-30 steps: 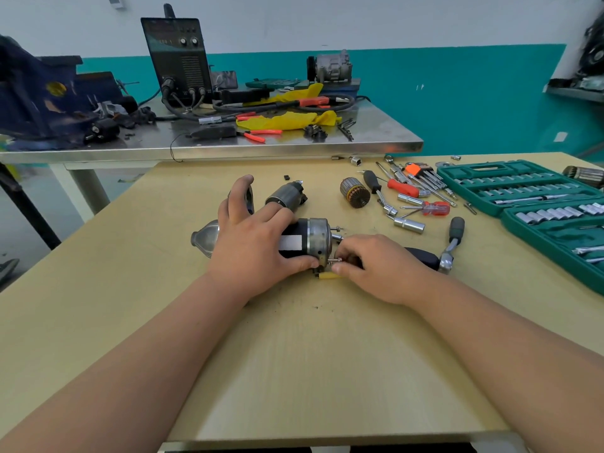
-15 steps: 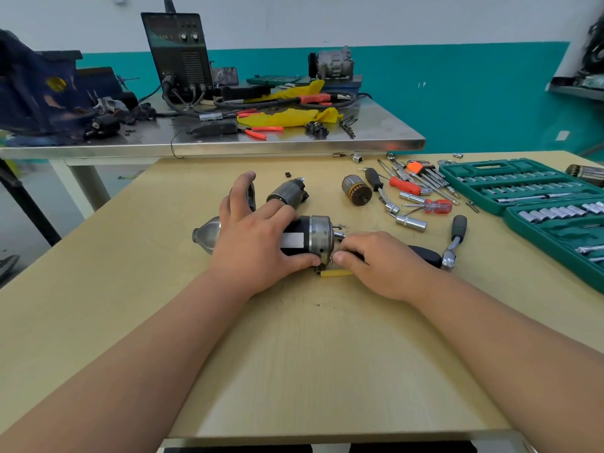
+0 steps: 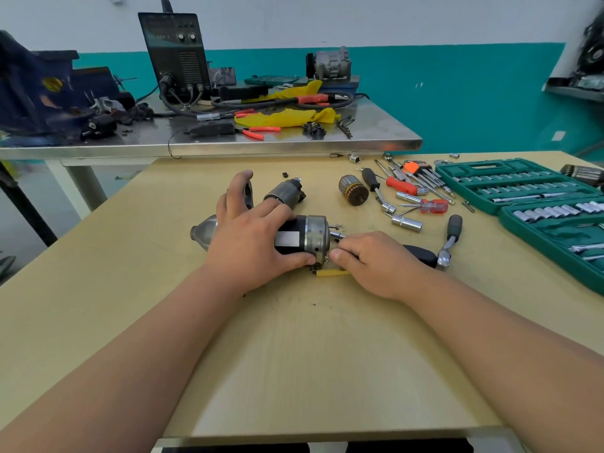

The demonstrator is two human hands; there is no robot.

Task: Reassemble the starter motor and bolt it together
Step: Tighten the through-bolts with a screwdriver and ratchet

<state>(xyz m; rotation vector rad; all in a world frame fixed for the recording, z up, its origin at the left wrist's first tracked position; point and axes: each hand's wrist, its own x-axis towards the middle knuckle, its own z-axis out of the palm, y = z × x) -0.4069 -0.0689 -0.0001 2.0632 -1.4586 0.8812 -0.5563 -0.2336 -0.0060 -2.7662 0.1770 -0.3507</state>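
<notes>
The starter motor (image 3: 302,237) lies on its side in the middle of the wooden table (image 3: 294,354), black body with a silver end cap facing right. My left hand (image 3: 251,243) grips the body from above, thumb on the near side. My right hand (image 3: 372,259) is at the end cap, its fingertips pinching a small bolt (image 3: 327,260) at the cap's lower edge. A second bolt (image 3: 335,227) sticks out of the cap higher up. The solenoid (image 3: 286,192) and the copper-wound armature (image 3: 353,190) lie apart behind the motor.
A ratchet (image 3: 449,240) and a loose socket (image 3: 407,222) lie right of my right hand. Screwdrivers (image 3: 400,186) and hex keys are behind them. An open green socket set (image 3: 536,204) fills the right side. A steel bench (image 3: 209,138) with a welder stands behind.
My right hand has shifted slightly at the end cap while pinching the bolt. My left hand keeps the motor body still.
</notes>
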